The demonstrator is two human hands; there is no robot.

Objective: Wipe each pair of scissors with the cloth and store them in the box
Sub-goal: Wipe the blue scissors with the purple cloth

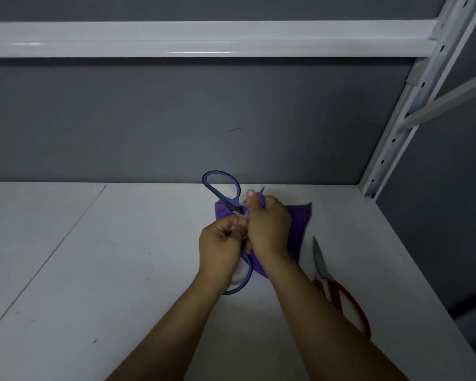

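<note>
Scissors, blue handles splayed, amid purple cloth

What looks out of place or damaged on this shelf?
Nothing spilled or broken. The blue-handled scissors are spread wide, held by the left hand, while the right hand wraps the purple cloth round a blade. The red-handled metal scissors lie flat on the white shelf. Only a small dark scuff marks the grey back wall.

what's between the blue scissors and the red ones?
Head view: the purple cloth and the right arm lie between the blue scissors and the red scissors.
</note>
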